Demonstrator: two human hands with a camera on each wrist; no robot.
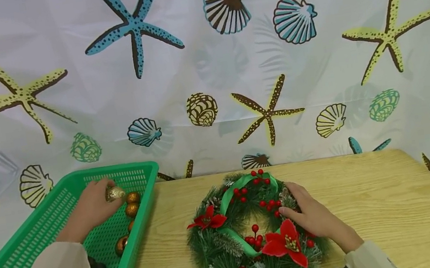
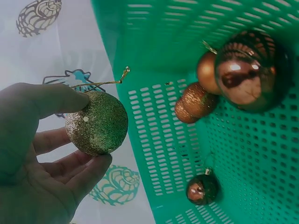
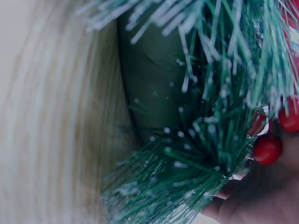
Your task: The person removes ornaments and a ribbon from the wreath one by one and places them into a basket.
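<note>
My left hand point(image 1: 92, 207) pinches a gold glitter ball ornament point(image 2: 97, 123) between thumb and fingers, above the green plastic basket point(image 1: 148, 210). A gold hanging loop sticks out from the ornament in the left wrist view. On the wooden table, a Christmas wreath point(image 1: 218, 260) lies with red flowers, red berries and green ribbon on it. My right hand point(image 1: 313, 212) grips the wreath's right side, thumb toward its inner edge. Green needles hide part of that hand's fingers in the right wrist view.
Several copper-coloured balls lie along the basket's right side, among them a large shiny ball point(image 2: 250, 70) and a smaller dark one point(image 2: 202, 189). The wooden table point(image 1: 378, 202) extends right of the wreath. Behind stands a white curtain point(image 1: 188, 72) printed with starfish and shells.
</note>
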